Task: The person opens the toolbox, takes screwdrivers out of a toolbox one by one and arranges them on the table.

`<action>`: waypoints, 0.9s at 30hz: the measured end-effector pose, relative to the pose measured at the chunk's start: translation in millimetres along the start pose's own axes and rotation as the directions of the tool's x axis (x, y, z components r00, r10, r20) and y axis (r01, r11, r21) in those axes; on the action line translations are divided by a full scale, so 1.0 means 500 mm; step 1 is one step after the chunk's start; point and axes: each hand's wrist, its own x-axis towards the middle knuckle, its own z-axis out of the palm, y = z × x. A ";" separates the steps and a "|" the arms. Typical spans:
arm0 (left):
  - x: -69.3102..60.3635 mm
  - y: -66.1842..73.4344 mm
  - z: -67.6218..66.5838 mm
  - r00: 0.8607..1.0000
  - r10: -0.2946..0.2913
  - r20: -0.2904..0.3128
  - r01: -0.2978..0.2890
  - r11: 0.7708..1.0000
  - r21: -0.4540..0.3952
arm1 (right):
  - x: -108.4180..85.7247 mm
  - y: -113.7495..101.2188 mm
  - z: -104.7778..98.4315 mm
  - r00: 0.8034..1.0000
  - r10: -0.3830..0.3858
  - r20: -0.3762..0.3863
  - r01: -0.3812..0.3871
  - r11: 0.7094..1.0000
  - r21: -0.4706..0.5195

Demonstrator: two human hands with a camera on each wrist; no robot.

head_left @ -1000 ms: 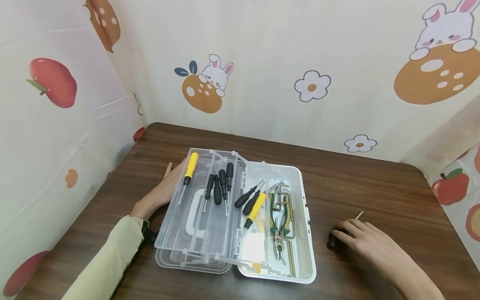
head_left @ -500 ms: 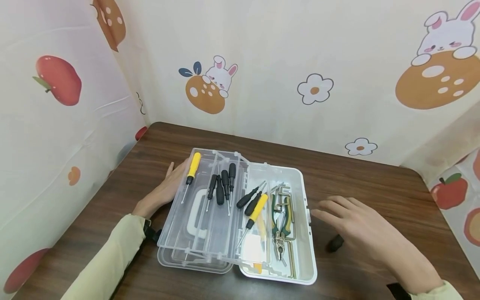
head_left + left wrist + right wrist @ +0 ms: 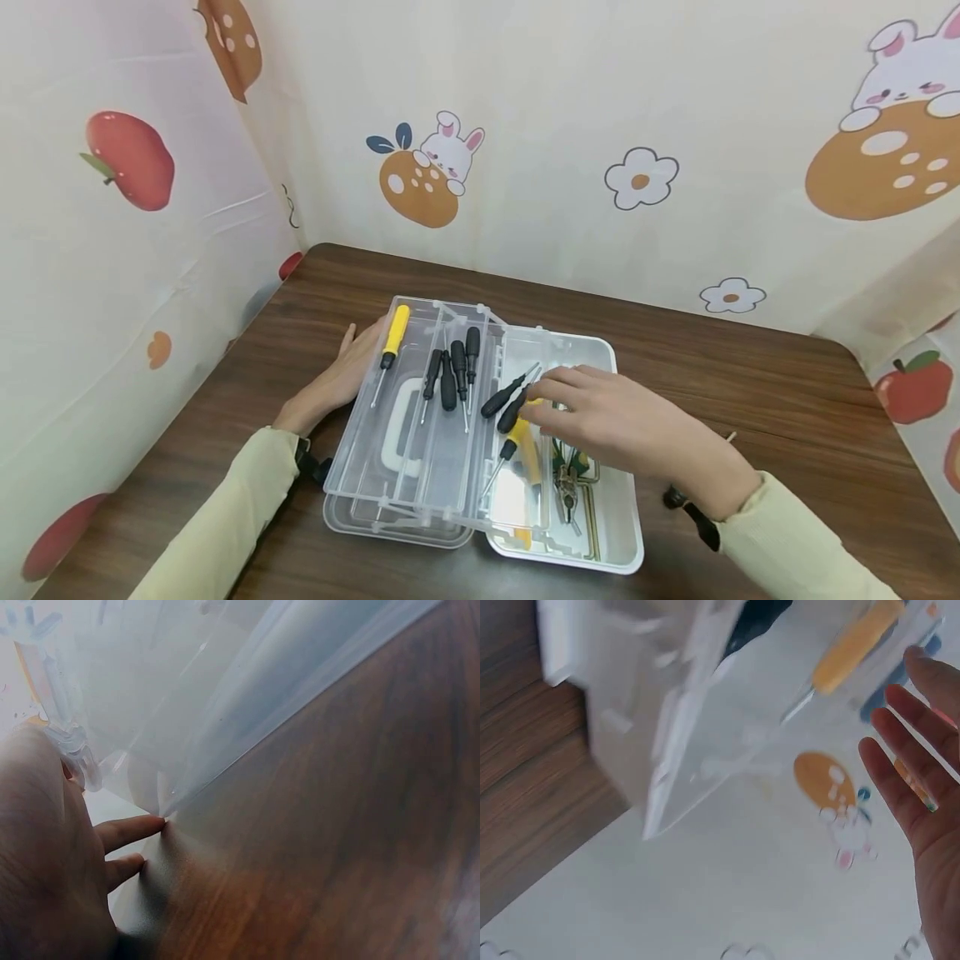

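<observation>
An opened toolbox has a white base (image 3: 628, 542) and a clear plastic tray (image 3: 351, 467) spread to its left. My right hand (image 3: 611, 417) hovers over the base with fingers loosely bent and holding nothing, as the right wrist view also shows. Below its fingertips lies a yellow-handled screwdriver (image 3: 519, 430), partly covered by the hand. Two black screwdrivers (image 3: 501, 398) are beside it. My left hand (image 3: 348, 371) lies at the tray's left side, partly behind it. In the left wrist view, its fingertips (image 3: 154, 823) touch the clear plastic's lower edge.
Pliers (image 3: 567, 487) and hex keys (image 3: 592, 525) lie in the white base. Another yellow screwdriver (image 3: 397, 330) and several black screwdrivers (image 3: 448, 387) are in the clear tray. A black-handled tool (image 3: 672, 497) lies on the wooden table (image 3: 780, 400), partly behind my right wrist.
My right hand has let go of the black-handled tool on the table and moved left over the toolbox. The left hand stays by the tray.
</observation>
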 end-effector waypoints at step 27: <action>0.001 -0.002 0.002 1.000 -0.002 -0.016 0.002 1.000 0.016 | 0.074 -0.031 0.009 0.982 -0.072 0.172 0.084 0.994 -0.065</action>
